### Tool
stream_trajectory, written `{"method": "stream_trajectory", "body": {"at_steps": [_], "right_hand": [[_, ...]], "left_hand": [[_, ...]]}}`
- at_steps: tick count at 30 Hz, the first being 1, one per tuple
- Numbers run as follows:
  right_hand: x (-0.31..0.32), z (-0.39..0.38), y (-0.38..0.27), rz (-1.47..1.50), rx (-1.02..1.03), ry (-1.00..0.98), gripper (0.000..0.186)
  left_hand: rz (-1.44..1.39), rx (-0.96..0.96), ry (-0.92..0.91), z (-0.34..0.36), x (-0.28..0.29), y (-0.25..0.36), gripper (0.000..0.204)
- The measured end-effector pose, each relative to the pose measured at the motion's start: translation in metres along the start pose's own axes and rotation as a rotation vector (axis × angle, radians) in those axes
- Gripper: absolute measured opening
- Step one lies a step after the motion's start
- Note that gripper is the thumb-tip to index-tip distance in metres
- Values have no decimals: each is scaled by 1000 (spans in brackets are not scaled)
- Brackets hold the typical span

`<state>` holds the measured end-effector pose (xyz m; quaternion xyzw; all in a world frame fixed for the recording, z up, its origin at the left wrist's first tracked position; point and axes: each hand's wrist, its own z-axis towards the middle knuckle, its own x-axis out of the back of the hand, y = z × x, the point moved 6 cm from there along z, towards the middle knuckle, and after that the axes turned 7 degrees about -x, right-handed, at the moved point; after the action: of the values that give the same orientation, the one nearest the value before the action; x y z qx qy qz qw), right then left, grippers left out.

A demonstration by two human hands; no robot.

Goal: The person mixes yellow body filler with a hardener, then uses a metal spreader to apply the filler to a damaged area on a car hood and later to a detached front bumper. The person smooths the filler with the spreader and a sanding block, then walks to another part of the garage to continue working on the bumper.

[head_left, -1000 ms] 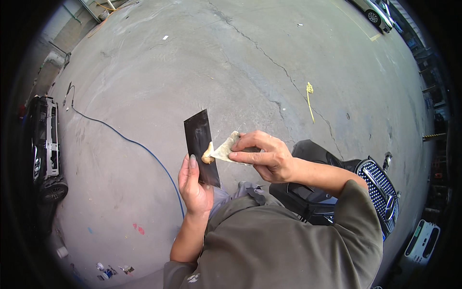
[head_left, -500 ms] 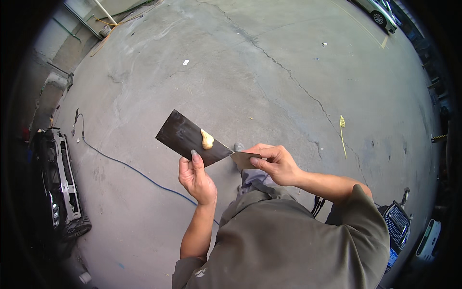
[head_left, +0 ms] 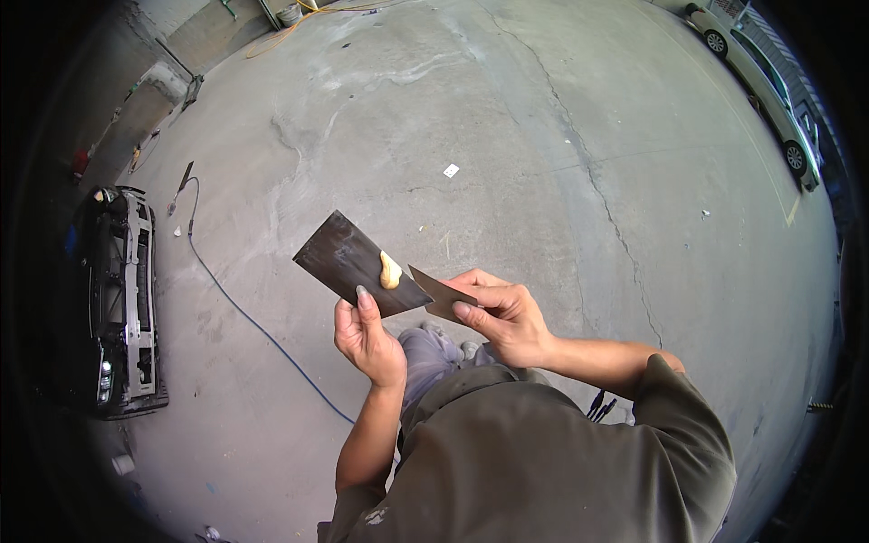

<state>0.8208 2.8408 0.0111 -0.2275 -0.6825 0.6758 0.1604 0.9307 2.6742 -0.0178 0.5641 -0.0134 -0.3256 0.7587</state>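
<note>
My left hand [head_left: 373, 348] grips a dark, flat rectangular plate [head_left: 337, 252] by its lower edge, thumb on top and fingers beneath. A cream-yellow blob of putty [head_left: 390, 271] sits near the plate's right-hand side. In my right hand [head_left: 509, 324] is a thin grey-brown putty spreader [head_left: 441, 294], pinched between thumb and fingers. The spreader slants up to the left beside the plate's right corner. Whether the two touch there I cannot tell. Both tools are held in front of my waist, above the floor.
Along the left stands a dark car front end [head_left: 140, 299] with a headlight. A blue hose [head_left: 262, 337] runs over the cracked concrete floor [head_left: 507, 208] toward my legs. A silver car [head_left: 768, 90] is parked far right. A small white scrap [head_left: 451, 170] lies ahead.
The floor, the scrap and the cars have shifted in view as I move and turn left. The spreader has tilted, its tip now higher beside the plate. Both hands keep their hold.
</note>
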Motion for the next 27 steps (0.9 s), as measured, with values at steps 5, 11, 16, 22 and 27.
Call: {"method": "stream_trajectory", "body": {"at_steps": [5, 11, 16, 22, 27], "right_hand": [[95, 175, 22, 102, -113, 135, 31], [163, 336, 17, 42, -151, 231, 28], [208, 466, -17, 59, -17, 298, 25], [289, 677, 30, 383, 36, 367, 25], [280, 863, 28, 182, -127, 75, 30]], "left_hand": [[-69, 34, -66, 126, -51, -134, 17], [-224, 218, -165, 301, -127, -241, 17], [-238, 385, -302, 430, -189, -293, 17], [-278, 654, -374, 585, -214, -397, 13], [-322, 628, -262, 739, -216, -456, 21]]}}
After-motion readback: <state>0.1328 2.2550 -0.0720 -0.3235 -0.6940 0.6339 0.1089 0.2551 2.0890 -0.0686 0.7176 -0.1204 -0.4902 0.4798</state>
